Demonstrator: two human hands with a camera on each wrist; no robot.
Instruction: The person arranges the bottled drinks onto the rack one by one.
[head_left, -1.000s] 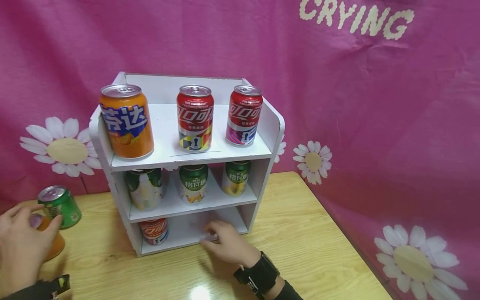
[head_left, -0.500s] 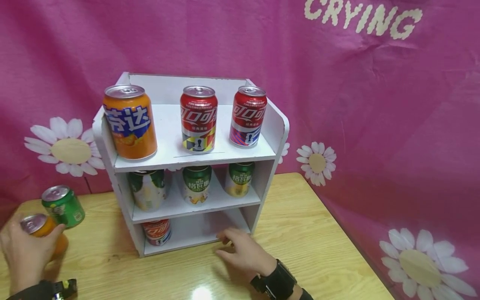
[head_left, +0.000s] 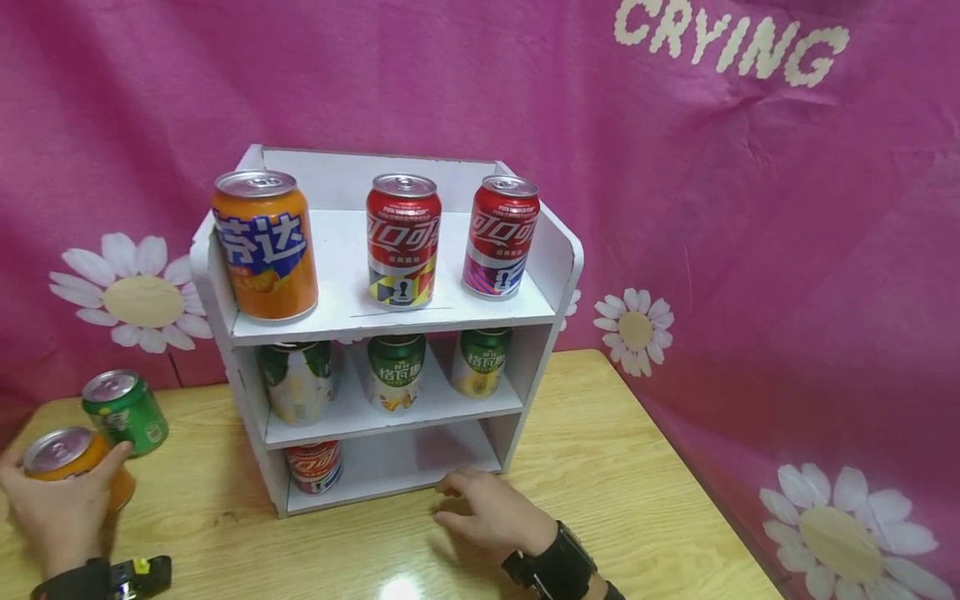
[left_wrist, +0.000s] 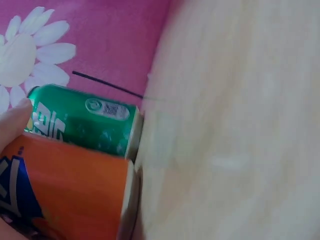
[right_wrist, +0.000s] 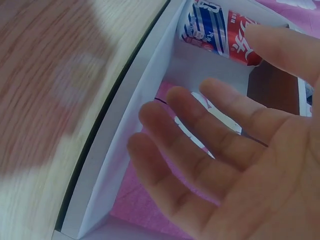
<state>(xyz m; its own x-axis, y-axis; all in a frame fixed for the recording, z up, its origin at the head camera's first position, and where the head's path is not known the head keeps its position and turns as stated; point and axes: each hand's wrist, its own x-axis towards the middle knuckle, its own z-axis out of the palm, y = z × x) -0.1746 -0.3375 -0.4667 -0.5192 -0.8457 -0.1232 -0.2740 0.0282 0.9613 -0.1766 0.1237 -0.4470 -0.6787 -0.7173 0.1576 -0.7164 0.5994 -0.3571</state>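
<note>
At the lower left, my left hand point(head_left: 60, 508) grips an orange soda can point(head_left: 67, 450), thumb on its right side. In the left wrist view that orange can shows a blue label, and its base is at the table. Just behind it stands a green can point(head_left: 126, 412). My right hand point(head_left: 495, 512) holds nothing; its fingers are loosely bent in front of the shelf's point(head_left: 397, 321) bottom level. A red can point(head_left: 315, 465) stands at the left of that level, also visible in the right wrist view.
On the top shelf stand an orange can point(head_left: 266, 250) and two red cola cans, one in the middle point(head_left: 403, 242) and one at the right. Several green-topped cans, among them a middle one point(head_left: 396, 375), fill the middle level. Pink cloth point(head_left: 712, 250) hangs behind the table point(head_left: 600, 475).
My left hand has closed round the orange can, which tilts slightly leftward in view. My right hand has drawn back from the bottom shelf, a little to the right.
</note>
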